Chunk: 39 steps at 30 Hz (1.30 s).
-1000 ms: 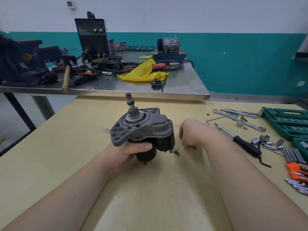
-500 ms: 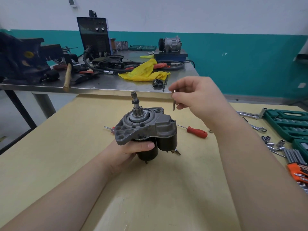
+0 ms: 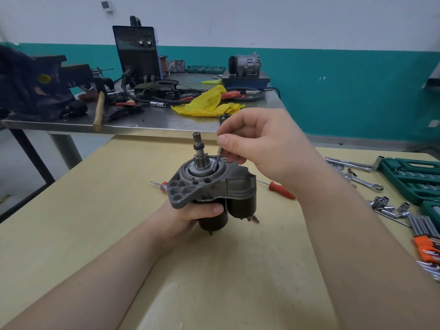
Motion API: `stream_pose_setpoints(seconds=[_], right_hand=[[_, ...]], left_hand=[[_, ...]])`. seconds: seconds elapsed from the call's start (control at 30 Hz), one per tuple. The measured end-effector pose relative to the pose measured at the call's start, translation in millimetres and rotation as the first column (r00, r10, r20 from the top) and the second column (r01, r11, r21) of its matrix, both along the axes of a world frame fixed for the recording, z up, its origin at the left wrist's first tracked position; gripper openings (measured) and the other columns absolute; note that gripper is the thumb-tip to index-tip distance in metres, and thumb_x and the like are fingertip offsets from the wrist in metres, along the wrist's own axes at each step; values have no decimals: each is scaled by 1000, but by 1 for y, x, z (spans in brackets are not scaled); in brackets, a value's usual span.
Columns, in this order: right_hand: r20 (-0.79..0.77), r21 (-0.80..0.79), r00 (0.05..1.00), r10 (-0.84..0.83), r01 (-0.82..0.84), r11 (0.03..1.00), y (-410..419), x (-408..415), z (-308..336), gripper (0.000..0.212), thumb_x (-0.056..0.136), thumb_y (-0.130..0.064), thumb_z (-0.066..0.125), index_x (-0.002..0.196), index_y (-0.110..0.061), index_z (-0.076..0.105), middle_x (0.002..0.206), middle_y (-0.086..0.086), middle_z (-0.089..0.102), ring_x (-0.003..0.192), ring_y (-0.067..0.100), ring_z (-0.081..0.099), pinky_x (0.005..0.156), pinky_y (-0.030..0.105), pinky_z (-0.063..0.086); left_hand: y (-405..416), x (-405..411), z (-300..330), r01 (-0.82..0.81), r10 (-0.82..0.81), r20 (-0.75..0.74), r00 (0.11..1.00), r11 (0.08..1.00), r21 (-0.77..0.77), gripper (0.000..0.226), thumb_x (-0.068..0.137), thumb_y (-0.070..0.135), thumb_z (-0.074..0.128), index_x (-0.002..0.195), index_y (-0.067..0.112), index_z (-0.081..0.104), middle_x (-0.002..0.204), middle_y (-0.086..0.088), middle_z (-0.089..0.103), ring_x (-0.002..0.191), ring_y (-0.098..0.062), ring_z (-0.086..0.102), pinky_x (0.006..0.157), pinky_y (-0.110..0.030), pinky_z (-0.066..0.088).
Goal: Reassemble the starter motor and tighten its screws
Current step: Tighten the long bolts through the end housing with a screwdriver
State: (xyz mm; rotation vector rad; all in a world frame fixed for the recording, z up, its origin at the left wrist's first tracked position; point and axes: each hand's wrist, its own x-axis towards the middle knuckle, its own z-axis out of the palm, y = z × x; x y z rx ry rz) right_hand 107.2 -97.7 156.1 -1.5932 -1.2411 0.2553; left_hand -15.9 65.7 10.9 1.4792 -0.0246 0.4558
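while our left hand wraps its fingers and thumb round the dark body of the motor, we hold it upright over the table, its grey nose plate on top and the toothed shaft pointing up. whether its lower end touches the table we cannot tell. our right hand hovers over the nose plate, fingers curled, thumb and forefinger pinching a long thin screw. the screw leans a little, its lower tip at the plate just right of the shaft; whether it sits in a hole we cannot tell.

behind the motor a red screwdriver lies on the table, partly hidden by our right wrist, and a second small red-handled tool pokes out at the left. to the right lie wrenches, loose sockets, a green case and hex keys. on the steel bench farther back we see a yellow cloth, a hammer and a dark machine.
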Motion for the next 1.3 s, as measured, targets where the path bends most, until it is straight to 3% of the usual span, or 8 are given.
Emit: stream_pose_setpoints(seconds=[0.13,0.3,0.5,0.67,0.83,1.07,1.3], right_hand=[[102,-35,994,25,-21,999,2,-5,-2,15,94,-17,81,96,-31,76,86,-11,79,82,8,77,77,30,64],[238,-94,969,68,-46,995,2,-14,-3,25,93,-12,80,98,-35,73,83,-16,72,81,-1,68,70,12,52],[337,-177,939,68,-7,984,4,-16,-3,23,93,-16,79,103,-35,73,88,-19,71,89,-5,67,72,6,50],[400,-209,913,78,8,978,4,-17,-4,15,92,-19,81,104,-29,78,88,-21,72,90,-6,66,74,5,51],[450,-244,889,90,25,970,4,-18,-2,13,93,-26,80,104,-33,81,93,-24,73,96,-11,62,79,2,48],[502,-276,857,117,31,961,4,-18,0,14,94,-28,78,105,-34,84,84,-32,65,99,-16,57,82,0,44],[532,-291,839,110,59,955,3,-17,2,14,95,-30,76,104,-36,83,86,-31,66,95,-12,61,74,1,46]], left_hand=[[0,0,-2,-7,7,8,1000,1000,-6,59,85,9,80,142,6,66,148,-19,65,140,-40,58,120,-60,44],[-2,-1,-2,2,0,38,999,998,-59,57,84,10,82,139,7,67,145,-20,66,139,-42,59,118,-57,45],[-5,0,1,-10,17,56,998,993,-122,49,81,13,83,129,22,77,136,-9,73,132,-34,65,109,-44,54],[-8,-1,4,-6,14,59,998,991,-136,44,82,11,81,124,23,79,130,-5,76,127,-27,69,102,-35,56],[-11,-1,7,-34,39,34,999,989,-146,45,77,15,81,119,30,82,126,0,78,125,-23,70,102,-35,56],[-10,-2,4,-42,43,0,999,988,-149,56,74,15,83,129,8,69,128,-9,75,129,-32,66,107,-42,54],[-10,-1,4,-40,41,6,999,989,-145,58,74,15,83,129,9,69,129,-8,75,129,-32,66,105,-41,55]])
